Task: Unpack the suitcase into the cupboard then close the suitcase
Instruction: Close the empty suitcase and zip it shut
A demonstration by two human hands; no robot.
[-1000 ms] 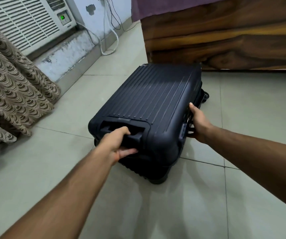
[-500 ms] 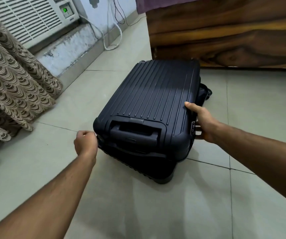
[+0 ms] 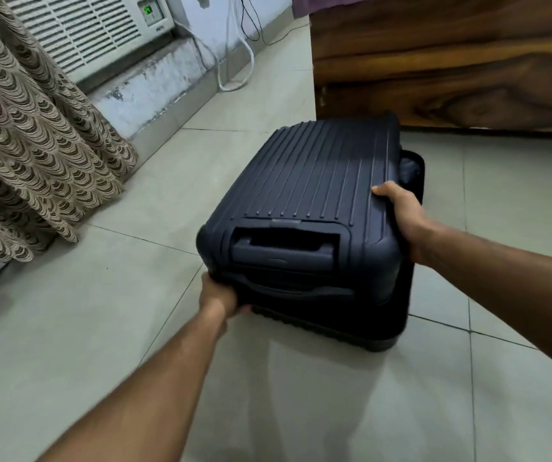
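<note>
A dark navy hard-shell suitcase (image 3: 314, 185) with ribbed sides lies closed on the tiled floor, its recessed handle end facing me. My left hand (image 3: 219, 296) grips the near lower left corner of the suitcase, fingers tucked under the edge. My right hand (image 3: 399, 213) holds the right side near the top edge, thumb over the ribbed lid and fingers down the side. The suitcase's near end looks lifted slightly off the floor. No cupboard is in view.
A dark wooden bed frame (image 3: 451, 71) stands just behind the suitcase. A patterned beige curtain (image 3: 31, 145) hangs at the left. A window air conditioner (image 3: 78, 25) and loose cables (image 3: 234, 61) sit at the back left wall.
My left hand left the recessed handle, swung out to the left, and now grips the suitcase's near lower corner. My right hand slid up onto the lid edge. The suitcase shifted slightly.
</note>
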